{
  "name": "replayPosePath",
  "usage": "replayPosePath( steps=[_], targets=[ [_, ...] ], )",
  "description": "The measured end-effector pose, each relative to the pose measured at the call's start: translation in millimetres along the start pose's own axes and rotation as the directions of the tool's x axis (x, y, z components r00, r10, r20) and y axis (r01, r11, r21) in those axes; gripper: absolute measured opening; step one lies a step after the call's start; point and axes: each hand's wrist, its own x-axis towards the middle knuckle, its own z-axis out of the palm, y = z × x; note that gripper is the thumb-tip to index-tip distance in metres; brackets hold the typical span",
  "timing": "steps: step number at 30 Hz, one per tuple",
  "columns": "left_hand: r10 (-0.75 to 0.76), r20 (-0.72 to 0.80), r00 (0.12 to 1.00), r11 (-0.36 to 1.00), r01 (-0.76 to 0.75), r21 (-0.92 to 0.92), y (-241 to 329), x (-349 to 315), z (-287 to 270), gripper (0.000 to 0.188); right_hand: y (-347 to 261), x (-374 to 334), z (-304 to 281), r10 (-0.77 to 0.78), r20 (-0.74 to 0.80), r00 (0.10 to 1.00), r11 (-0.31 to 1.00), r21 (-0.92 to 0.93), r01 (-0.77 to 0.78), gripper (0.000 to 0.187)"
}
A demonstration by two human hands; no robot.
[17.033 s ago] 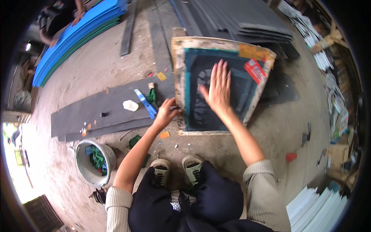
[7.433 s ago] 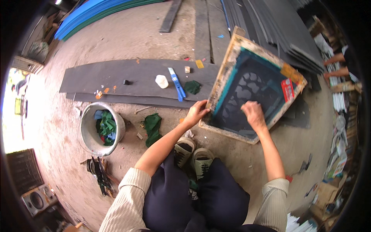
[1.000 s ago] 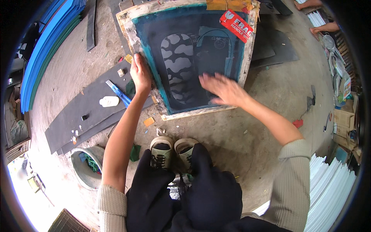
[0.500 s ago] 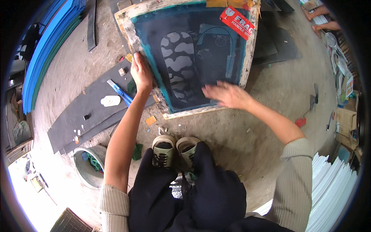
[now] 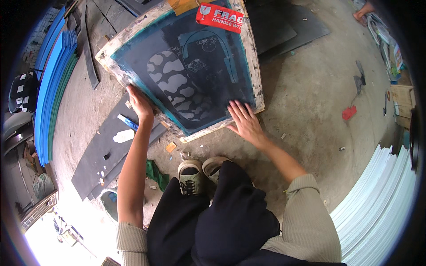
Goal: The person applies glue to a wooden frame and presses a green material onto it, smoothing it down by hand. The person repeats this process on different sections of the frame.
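Note:
A wood-edged screen printing frame (image 5: 213, 95) is held tilted in front of me, with dark mesh and a teal border. Its mesh carries a pale cow-spot stencil and thin line drawings, some of cow heads. My left hand (image 5: 141, 106) grips the frame's left edge; part of its fingers is hidden behind the wood. On the lower right corner rests my right hand (image 5: 248, 124), lying flat with its fingers stretched over the mesh and rim. A strip of red printed tape (image 5: 219, 17) crosses the frame's top right.
Black sheets (image 5: 95, 155) lie on the floor at left, bearing a white bottle (image 5: 124, 136) and a blue-handled knife (image 5: 128, 122). Blue sheets (image 5: 55, 88) stand far left, white sheets (image 5: 377, 199) at lower right. A bucket (image 5: 109, 205) stands by my left forearm. Another person's limb (image 5: 364, 12) shows at top right.
In view, the frame has shifted left and turned, its top leaning further left. My right hand, blurred over the mesh before, now rests flat at the lower right corner. My left hand keeps its grip.

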Motion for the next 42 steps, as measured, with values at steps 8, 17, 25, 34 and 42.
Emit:
replayPosePath(
  steps=[8, 17, 25, 34, 42],
  targets=[
    [0.132, -0.105, 0.986, 0.991, -0.133, 0.003, -11.0, 10.6, -2.6, 0.054, -20.6, 178.6, -84.5, 0.319, -0.451, 0.834, 0.947, 0.117, -0.299, 0.082],
    [0.086, -0.012, 0.996, 0.994, -0.085, 0.064, 1.2, -2.2, -1.4, 0.050, -41.2, 27.3, 21.7, 0.281, -0.185, 0.942, 0.957, 0.134, -0.259, 0.079],
    [-0.016, -0.054, 0.998, 0.996, 0.012, -0.086, -9.9, 2.0, -6.7, 0.059, -28.5, 163.2, -72.9, 0.420, -0.428, 0.800, 0.904, 0.125, -0.408, 0.082],
    [-0.036, 0.090, 0.995, 0.990, 0.047, -0.131, -62.9, -27.6, -21.3, 0.047, -33.6, 79.4, -18.2, 0.563, -0.352, 0.747, 0.824, 0.171, -0.540, 0.084],
    [0.006, 0.180, 0.984, 0.984, 0.027, -0.177, -48.5, -31.6, -15.3, 0.044, -32.4, 105.5, -31.8, 0.263, -0.297, 0.918, 0.959, -0.026, -0.284, 0.075]
  ],
)
